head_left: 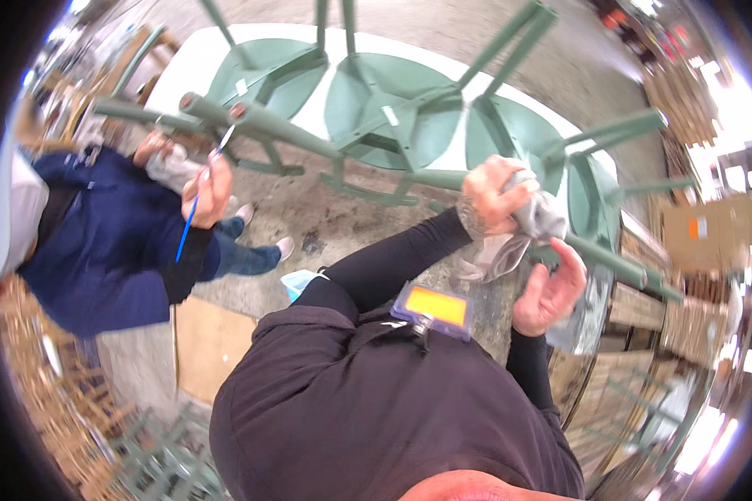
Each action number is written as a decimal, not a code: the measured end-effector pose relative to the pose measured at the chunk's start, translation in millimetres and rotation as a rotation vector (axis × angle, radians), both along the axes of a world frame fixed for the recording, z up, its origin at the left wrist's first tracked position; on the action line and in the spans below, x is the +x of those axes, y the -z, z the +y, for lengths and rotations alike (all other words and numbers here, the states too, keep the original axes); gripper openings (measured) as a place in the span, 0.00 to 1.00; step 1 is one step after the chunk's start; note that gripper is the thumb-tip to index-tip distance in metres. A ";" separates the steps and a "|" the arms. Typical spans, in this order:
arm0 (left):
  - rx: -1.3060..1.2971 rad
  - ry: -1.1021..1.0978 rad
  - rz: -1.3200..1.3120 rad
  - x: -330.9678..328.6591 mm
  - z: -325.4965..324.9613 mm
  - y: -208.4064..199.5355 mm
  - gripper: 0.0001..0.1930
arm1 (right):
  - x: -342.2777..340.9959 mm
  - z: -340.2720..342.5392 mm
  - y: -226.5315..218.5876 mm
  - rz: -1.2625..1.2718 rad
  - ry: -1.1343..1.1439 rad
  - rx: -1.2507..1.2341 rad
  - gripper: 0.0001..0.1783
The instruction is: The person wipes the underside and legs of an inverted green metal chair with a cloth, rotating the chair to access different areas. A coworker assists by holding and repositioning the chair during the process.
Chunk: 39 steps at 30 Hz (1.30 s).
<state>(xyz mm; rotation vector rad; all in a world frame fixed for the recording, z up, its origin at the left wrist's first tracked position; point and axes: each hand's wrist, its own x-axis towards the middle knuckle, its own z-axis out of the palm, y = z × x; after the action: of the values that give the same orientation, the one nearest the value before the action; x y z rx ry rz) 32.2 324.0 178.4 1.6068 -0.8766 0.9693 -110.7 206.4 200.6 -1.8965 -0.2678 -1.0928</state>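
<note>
My left hand [491, 194] is closed around a crumpled grey cloth [543, 215], part of which hangs down below it. The cloth is up against the green legs of an upturned stool [516, 125]. Just below the cloth, my right hand [551, 290] is open, with its fingers stretched out toward the cloth and nothing in it. A thick green stool leg [606, 259] runs out to the right, close to my right fingertips. Other upturned green stools [393, 96] with round seats stand in a row beyond my hands.
The stools rest on a white-topped table [188, 63]. At the left, a co-worker in dark blue [109, 242] holds a thin blue-handled brush [194, 213] near stool leg ends, and a pale cloth [171, 167]. Cardboard boxes [706, 234] and stacked wood stand at the right.
</note>
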 end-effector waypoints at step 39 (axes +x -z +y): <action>-1.180 1.094 0.958 5.3 53.5 3.5 0.27 | 56.8 -33.5 -3.0 0.136 -0.064 -0.209 0.25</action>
<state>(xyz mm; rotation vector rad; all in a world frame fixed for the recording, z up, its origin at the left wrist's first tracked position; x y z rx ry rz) 37.5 377.5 174.9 0.2640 -0.2321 -0.1841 -53.9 172.9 203.5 -2.1228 -0.3750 -0.9172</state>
